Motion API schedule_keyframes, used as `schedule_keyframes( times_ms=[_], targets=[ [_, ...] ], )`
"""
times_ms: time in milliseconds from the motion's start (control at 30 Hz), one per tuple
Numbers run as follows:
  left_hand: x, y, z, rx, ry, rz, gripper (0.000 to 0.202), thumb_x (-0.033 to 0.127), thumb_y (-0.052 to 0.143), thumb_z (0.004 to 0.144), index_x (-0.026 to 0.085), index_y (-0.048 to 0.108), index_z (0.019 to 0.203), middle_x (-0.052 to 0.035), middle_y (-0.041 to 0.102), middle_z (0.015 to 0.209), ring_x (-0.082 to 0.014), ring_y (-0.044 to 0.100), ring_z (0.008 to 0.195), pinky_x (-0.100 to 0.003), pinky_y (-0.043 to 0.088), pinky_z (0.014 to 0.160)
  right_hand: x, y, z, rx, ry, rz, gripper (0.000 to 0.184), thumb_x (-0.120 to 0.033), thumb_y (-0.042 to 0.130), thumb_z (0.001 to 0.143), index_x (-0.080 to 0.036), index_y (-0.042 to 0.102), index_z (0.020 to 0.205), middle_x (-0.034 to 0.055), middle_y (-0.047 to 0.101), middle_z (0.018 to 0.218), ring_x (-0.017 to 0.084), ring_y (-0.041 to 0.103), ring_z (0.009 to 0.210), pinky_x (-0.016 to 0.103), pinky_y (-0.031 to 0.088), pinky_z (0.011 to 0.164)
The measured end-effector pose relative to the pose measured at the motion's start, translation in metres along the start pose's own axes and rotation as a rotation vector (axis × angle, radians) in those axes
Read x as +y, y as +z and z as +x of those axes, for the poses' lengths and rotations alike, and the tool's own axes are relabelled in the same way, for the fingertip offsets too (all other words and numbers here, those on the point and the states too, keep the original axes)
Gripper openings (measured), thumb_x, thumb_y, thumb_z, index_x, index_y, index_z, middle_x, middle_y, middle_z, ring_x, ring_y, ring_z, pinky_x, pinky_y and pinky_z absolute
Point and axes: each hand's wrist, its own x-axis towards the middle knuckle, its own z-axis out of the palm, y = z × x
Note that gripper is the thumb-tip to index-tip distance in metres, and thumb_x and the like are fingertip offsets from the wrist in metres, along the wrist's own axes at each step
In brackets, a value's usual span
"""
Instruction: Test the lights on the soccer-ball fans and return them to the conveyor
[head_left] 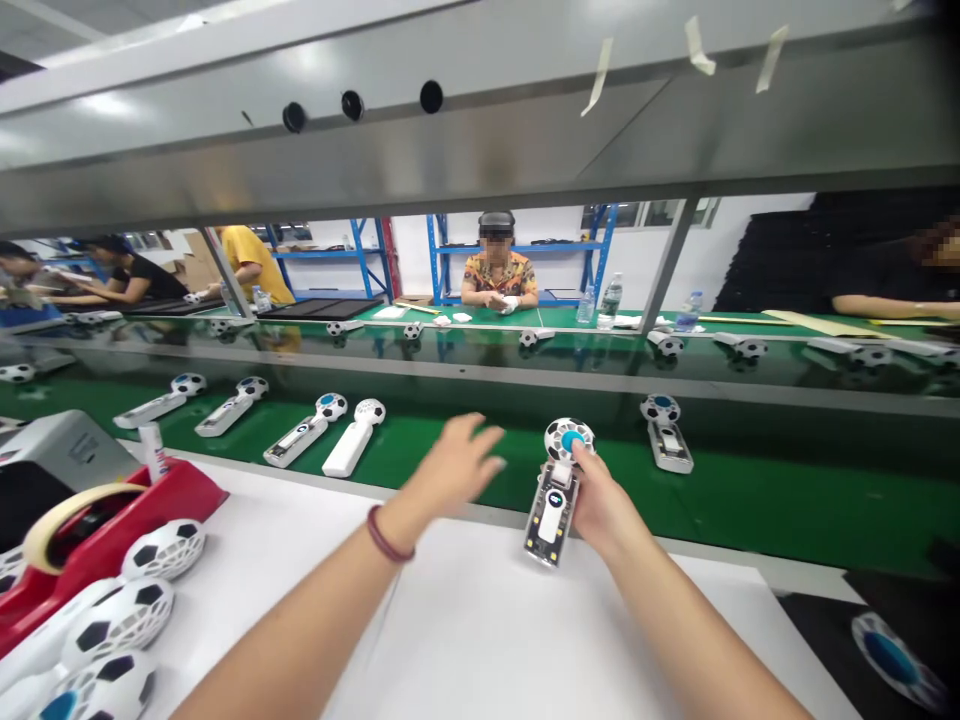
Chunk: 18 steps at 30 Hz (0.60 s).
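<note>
Apparently mid-handling, I gripped a ball-headed device (553,505) with my right hand (600,502) over the bench's (480,620) far edge, left hand (456,462) spread empty, steadiness likely needed next.

Bright; glare on overhead panel (510,125); edges perhaps blurred.

Nothing legible here, tiny lit marks on the device (551,520)'s display (555,499) too small, bottle (610,301) label (611,297) just a blur
</note>
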Motion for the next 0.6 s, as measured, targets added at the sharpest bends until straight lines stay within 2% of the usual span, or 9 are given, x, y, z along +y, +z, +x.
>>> schedule_keyframes(
  times_ms=[67,100,133,167,267,333,400,533,600],
  targets=[
    [-0.041,-0.030,0.016,0.147,-0.189,0.052,0.035,0.021,0.060,0.074,0.015,0.058,0.109,-0.0161,0.032,0.138,-0.0350,0.009,0.133,-0.046,0.007,0.109,-0.009,0.001,-0.002,0.037,0.094,0.085,0.039,-0.048,0.069,0.068,-0.023,0.053,0.094,0.0017,0.063,0.075,0.019,0.061,0.067,0.032,0.051,0.060],
    [-0.062,-0.044,0.020,0.201,-0.306,0.064,0.035,0.019,0.061,0.074,0.011,0.057,0.107,-0.0199,0.031,0.137,-0.0388,0.006,0.132,-0.053,0.004,0.107,-0.013,0.001,-0.003,0.046,0.132,0.113,0.039,-0.048,0.068,0.069,-0.021,0.054,0.093,0.0023,0.063,0.075,0.019,0.061,0.067,0.032,0.051,0.060],
    [-0.082,-0.058,0.023,0.246,-0.426,0.066,0.035,0.019,0.062,0.074,0.009,0.055,0.106,-0.0212,0.032,0.135,-0.0411,0.009,0.131,-0.060,0.004,0.104,-0.016,0.002,-0.004,0.050,0.149,0.121,0.038,-0.051,0.066,0.070,-0.020,0.056,0.091,0.0029,0.063,0.074,0.020,0.061,0.067,0.031,0.051,0.060],
    [-0.099,-0.070,0.023,0.271,-0.532,0.053,0.034,0.020,0.062,0.075,0.010,0.054,0.106,-0.0181,0.036,0.132,-0.0397,0.016,0.129,-0.063,0.008,0.102,-0.019,0.003,-0.005,0.055,0.151,0.122,0.039,-0.053,0.064,0.071,-0.019,0.057,0.089,0.0033,0.063,0.073,0.020,0.061,0.067,0.031,0.051,0.059],
    [-0.126,-0.092,0.018,0.244,-0.679,-0.083,0.026,0.025,0.062,0.079,0.013,0.056,0.101,-0.0110,0.051,0.118,-0.0306,0.041,0.117,-0.057,0.028,0.099,-0.020,0.006,-0.008,0.085,0.069,0.093,0.045,-0.060,0.061,0.070,-0.019,0.057,0.088,0.0030,0.063,0.071,0.020,0.062,0.068,0.030,0.050,0.058],
    [-0.124,-0.092,0.014,0.186,-0.665,-0.257,0.022,0.028,0.060,0.080,0.011,0.057,0.094,-0.0115,0.059,0.104,-0.0294,0.052,0.105,-0.051,0.039,0.091,-0.020,0.008,-0.010,0.101,-0.045,0.076,0.048,-0.062,0.061,0.069,-0.021,0.055,0.093,0.0020,0.064,0.074,0.020,0.062,0.069,0.029,0.050,0.058],
    [-0.108,-0.082,0.010,0.129,-0.579,-0.482,0.026,0.034,0.055,0.081,0.012,0.056,0.095,-0.0127,0.063,0.098,-0.0294,0.058,0.098,-0.047,0.046,0.085,-0.019,0.011,-0.013,0.111,-0.159,0.071,0.049,-0.060,0.063,0.067,-0.023,0.052,0.098,0.0000,0.065,0.075,0.018,0.063,0.071,0.027,0.050,0.059],
    [-0.056,-0.051,0.001,0.058,-0.360,-0.879,0.045,0.053,0.043,0.081,0.021,0.049,0.111,-0.0082,0.058,0.120,-0.0257,0.058,0.104,-0.041,0.049,0.085,-0.019,0.014,-0.020,0.092,-0.265,0.018,0.047,-0.056,0.065,0.068,-0.025,0.050,0.100,-0.0018,0.063,0.074,0.015,0.062,0.069,0.024,0.048,0.059],
    [-0.029,-0.033,-0.003,0.020,-0.366,-1.084,0.055,0.064,0.046,0.075,0.018,0.053,0.105,-0.0098,0.063,0.109,-0.0265,0.063,0.092,-0.042,0.052,0.079,-0.016,0.014,-0.024,0.095,-0.283,-0.021,0.050,-0.055,0.066,0.068,-0.025,0.048,0.103,-0.0009,0.063,0.077,0.016,0.061,0.068,0.024,0.048,0.057]
  ],
)
